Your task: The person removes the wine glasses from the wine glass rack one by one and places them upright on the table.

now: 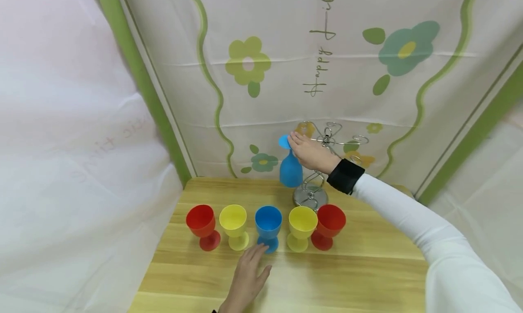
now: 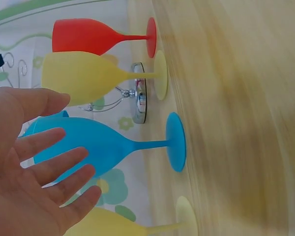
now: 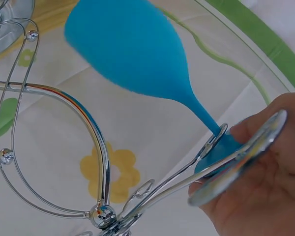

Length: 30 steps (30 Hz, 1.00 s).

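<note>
Upside down, a blue goblet point(image 1: 291, 172) hangs with its bowl low and its foot up. My right hand point(image 1: 313, 154) pinches its foot between thumb and fingers. In the right wrist view the goblet's stem point(image 3: 204, 114) lies at a looped wire arm point(image 3: 214, 145) of the chrome glass rack point(image 1: 311, 197). My left hand point(image 1: 247, 273) is low in front, fingers spread and loosely extended, holding nothing. Its fingertips overlap the foot of an upright blue goblet point(image 1: 268, 222) in the head view; in the left wrist view they are by its bowl point(image 2: 105, 142).
Left of the upright blue goblet stand a yellow goblet point(image 1: 233, 220) and a red goblet point(image 1: 201, 221); right of it, another yellow goblet point(image 1: 303, 222) and red goblet point(image 1: 331, 220). They line the wooden table point(image 1: 347, 281). A flower-printed curtain point(image 1: 282, 109) hangs behind the rack.
</note>
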Each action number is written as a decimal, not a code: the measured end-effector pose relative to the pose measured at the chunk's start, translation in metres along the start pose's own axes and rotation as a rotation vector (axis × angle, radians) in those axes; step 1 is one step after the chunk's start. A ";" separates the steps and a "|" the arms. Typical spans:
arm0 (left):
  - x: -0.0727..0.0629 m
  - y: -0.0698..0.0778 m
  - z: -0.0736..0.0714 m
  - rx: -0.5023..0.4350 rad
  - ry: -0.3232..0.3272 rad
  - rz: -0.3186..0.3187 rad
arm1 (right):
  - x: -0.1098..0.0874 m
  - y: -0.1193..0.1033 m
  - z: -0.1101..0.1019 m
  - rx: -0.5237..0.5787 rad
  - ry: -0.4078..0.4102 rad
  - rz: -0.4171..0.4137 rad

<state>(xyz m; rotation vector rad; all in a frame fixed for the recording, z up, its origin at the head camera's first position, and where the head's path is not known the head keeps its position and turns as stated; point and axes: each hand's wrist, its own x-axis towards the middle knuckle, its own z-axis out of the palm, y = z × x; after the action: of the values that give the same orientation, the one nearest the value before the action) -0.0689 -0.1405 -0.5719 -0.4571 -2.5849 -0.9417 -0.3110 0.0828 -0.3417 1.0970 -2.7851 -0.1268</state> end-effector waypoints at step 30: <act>0.001 0.001 0.000 -0.027 -0.008 -0.020 | -0.003 -0.012 -0.001 -0.027 0.075 0.065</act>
<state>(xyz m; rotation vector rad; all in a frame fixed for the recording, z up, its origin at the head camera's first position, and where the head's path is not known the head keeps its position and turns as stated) -0.0690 -0.1394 -0.5708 -0.4437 -2.5919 -0.9841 -0.3005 0.0765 -0.3422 0.9829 -2.7410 -0.1136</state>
